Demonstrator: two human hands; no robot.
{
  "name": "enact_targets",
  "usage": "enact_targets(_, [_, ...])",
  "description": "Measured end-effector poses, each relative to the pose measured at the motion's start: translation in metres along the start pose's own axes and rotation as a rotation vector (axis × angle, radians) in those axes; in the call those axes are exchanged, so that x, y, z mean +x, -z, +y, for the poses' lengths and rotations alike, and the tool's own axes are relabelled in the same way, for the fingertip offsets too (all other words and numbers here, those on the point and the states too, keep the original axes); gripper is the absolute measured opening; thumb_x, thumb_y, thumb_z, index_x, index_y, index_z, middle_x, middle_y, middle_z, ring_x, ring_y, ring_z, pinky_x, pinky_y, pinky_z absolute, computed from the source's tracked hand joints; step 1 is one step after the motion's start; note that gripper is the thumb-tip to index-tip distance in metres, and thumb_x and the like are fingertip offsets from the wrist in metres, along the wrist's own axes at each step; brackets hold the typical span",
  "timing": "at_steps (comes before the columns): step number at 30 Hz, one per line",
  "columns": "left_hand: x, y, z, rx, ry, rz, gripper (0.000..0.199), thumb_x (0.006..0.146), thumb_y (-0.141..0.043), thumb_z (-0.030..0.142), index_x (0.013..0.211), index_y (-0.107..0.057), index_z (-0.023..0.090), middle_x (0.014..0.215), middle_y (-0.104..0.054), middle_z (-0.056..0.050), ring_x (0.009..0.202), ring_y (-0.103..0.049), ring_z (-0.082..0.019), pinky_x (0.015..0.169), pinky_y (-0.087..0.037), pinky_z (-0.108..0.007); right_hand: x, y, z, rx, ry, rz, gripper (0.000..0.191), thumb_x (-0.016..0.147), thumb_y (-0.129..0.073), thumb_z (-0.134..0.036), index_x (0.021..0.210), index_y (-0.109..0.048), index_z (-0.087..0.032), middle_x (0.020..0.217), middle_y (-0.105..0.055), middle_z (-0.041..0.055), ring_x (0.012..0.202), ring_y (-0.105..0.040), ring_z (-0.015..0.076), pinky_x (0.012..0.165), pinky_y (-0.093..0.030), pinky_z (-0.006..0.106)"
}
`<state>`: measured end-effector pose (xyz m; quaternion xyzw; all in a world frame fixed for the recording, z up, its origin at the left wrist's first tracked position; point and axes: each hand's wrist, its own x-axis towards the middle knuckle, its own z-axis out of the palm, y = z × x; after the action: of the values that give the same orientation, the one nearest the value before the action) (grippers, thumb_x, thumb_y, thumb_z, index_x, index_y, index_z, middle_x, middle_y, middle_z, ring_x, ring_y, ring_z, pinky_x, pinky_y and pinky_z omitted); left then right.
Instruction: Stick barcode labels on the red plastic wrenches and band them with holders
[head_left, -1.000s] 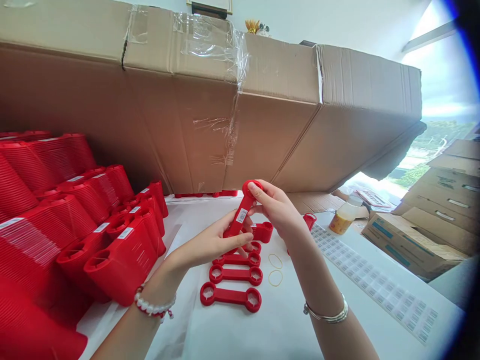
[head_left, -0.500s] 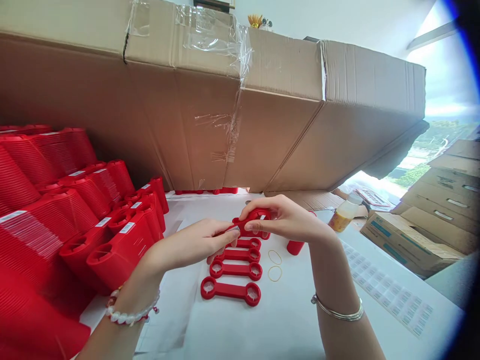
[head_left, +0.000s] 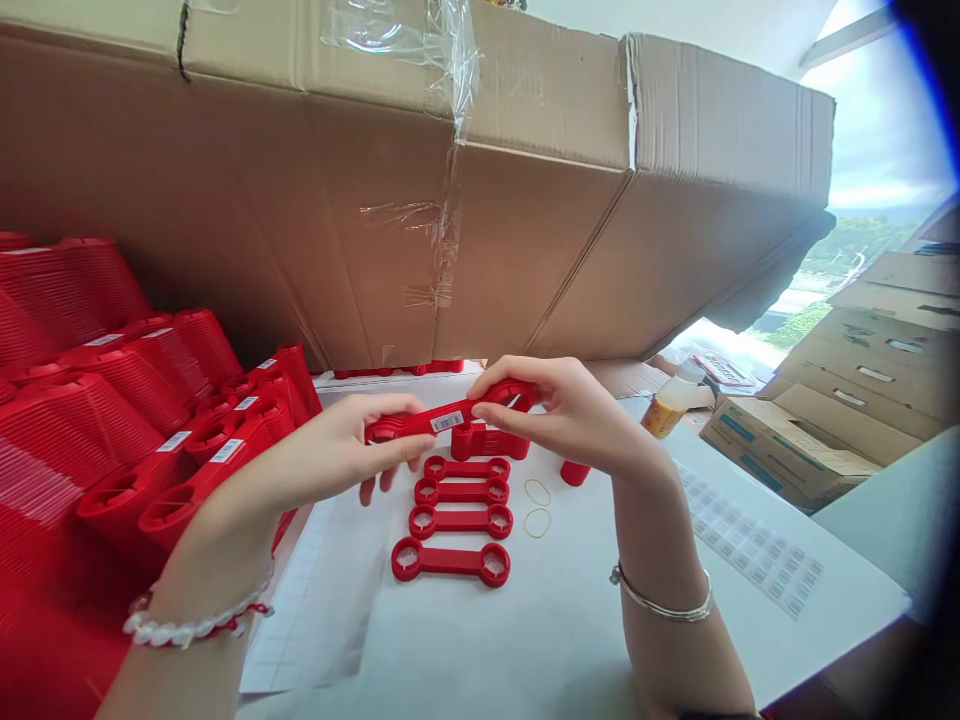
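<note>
My left hand [head_left: 322, 440] and right hand [head_left: 562, 410] each clamp one end of a red plastic double-ended spanner [head_left: 409, 428], held level in the air (barcode sticker [head_left: 447, 422] facing up). Just below my hands lie four more spanners [head_left: 450, 562] in a row, with two rubber bands [head_left: 537, 505] just beneath my right hand.

We wear a white bead bracelet [head_left: 196, 630] with red cord on our left wrist [head_left: 201, 585], and a thin silver bangle [head_left: 661, 606] on our right wrist [head_left: 651, 560].
</note>
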<state>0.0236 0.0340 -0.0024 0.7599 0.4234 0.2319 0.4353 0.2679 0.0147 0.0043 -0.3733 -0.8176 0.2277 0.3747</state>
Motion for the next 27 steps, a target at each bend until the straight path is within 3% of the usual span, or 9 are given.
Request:
enact_targets(4, [0.01, -0.003, -0.003, -0.076, 0.158, 0.021, 0.029, 0.084, -0.071, 0.039, 0.065, -0.06, 0.02, 0.056, -0.055, 0.002, 0.039, -0.04, -0.006, 0.035, -0.026, -0.016, 0.006, -0.011, 0.009, -0.319, 0.076, -0.004, 0.01, 0.097, -0.062, -0.022, 0.097, -0.073, -0.023, 0.105, -0.075, 0.0036, 0.1, -0.066, 0.0218, 0.089, -0.049, 0.037])
enact_targets(6, [0.019, -0.005, -0.009, -0.142, 0.193, -0.023, 0.024, 0.082, -0.072, 0.038, 0.069, -0.063, 0.02, 0.059, -0.057, 0.001, 0.038, -0.038, -0.006, 0.034, -0.022, -0.017, 0.011, -0.021, 0.014, -0.418, 0.113, -0.063, 0.014, 0.095, -0.063, -0.017, 0.101, -0.073, -0.023, 0.106, -0.076, 0.0039, 0.1, -0.066, 0.0224, 0.096, -0.046, 0.041])
enact_targets(9, [0.031, -0.006, -0.021, -0.201, 0.196, -0.071, 0.026, 0.084, -0.071, 0.044, 0.077, -0.067, 0.02, 0.061, -0.057, 0.001, 0.037, -0.034, -0.005, 0.034, -0.021, -0.018, 0.02, -0.032, 0.023, -0.449, 0.063, -0.128, 0.021, 0.094, -0.058, -0.011, 0.103, -0.074, -0.021, 0.106, -0.077, 0.0058, 0.096, -0.066, 0.0225, 0.089, -0.047, 0.039])
enact_targets(13, [0.044, -0.008, -0.041, -0.204, 0.225, -0.008, 0.05, 0.089, -0.056, 0.067, 0.097, -0.065, 0.019, 0.078, -0.068, -0.005, 0.045, -0.052, -0.011, 0.044, -0.044, -0.025, 0.031, -0.028, 0.049, -0.377, -0.035, -0.233, 0.02, 0.093, -0.062, -0.018, 0.107, -0.076, -0.022, 0.106, -0.077, 0.004, 0.091, -0.068, 0.0198, 0.079, -0.049, 0.033])
enact_targets(15, [0.05, -0.008, -0.051, -0.148, 0.246, 0.107, 0.062, 0.089, -0.048, 0.076, 0.113, -0.058, 0.02, 0.109, -0.071, -0.013, 0.071, -0.069, -0.02, 0.062, -0.056, -0.033, 0.035, -0.021, 0.072, -0.381, -0.098, -0.247, 0.016, 0.091, -0.066, -0.021, 0.103, -0.077, -0.021, 0.105, -0.078, 0.0047, 0.089, -0.068, 0.0195, 0.079, -0.051, 0.033])
enact_targets(17, [0.053, -0.006, -0.061, -0.065, 0.258, 0.212, 0.066, 0.085, -0.05, 0.08, 0.115, -0.055, 0.021, 0.129, -0.065, -0.016, 0.101, -0.07, -0.028, 0.078, -0.057, -0.038, 0.037, -0.014, 0.098, -0.418, -0.198, -0.234, 0.014, 0.092, -0.065, -0.02, 0.1, -0.077, -0.018, 0.105, -0.077, 0.0085, 0.092, -0.068, 0.0216, 0.082, -0.052, 0.035])
enact_targets(19, [0.054, -0.001, -0.068, 0.006, 0.266, 0.245, 0.066, 0.081, -0.055, 0.081, 0.11, -0.057, 0.021, 0.129, -0.066, -0.015, 0.113, -0.066, -0.03, 0.086, -0.054, -0.039, 0.038, -0.011, 0.124, -0.448, -0.309, -0.257, 0.013, 0.094, -0.067, -0.024, 0.102, -0.075, -0.016, 0.104, -0.076, 0.009, 0.091, -0.069, 0.0209, 0.082, -0.056, 0.037])
enact_targets(22, [0.052, 0.008, -0.073, 0.055, 0.263, 0.22, 0.063, 0.079, -0.059, 0.08, 0.106, -0.061, 0.023, 0.121, -0.071, -0.011, 0.108, -0.068, -0.029, 0.088, -0.053, -0.039, 0.038, -0.012, 0.154, -0.468, -0.438, -0.334, 0.021, 0.1, -0.064, -0.034, 0.112, -0.069, -0.017, 0.114, -0.071, 0.0075, 0.096, -0.069, 0.0192, 0.086, -0.059, 0.039])
enact_targets(27, [0.047, 0.018, -0.077, 0.11, 0.243, 0.253, 0.06, 0.076, -0.063, 0.078, 0.103, -0.065, 0.024, 0.111, -0.074, -0.009, 0.102, -0.07, -0.029, 0.082, -0.052, -0.037, 0.04, -0.018, 0.176, -0.462, -0.534, -0.423, 0.028, 0.1, -0.064, -0.035, 0.122, -0.066, -0.018, 0.126, -0.067, 0.0096, 0.105, -0.068, 0.0222, 0.091, -0.059, 0.043])
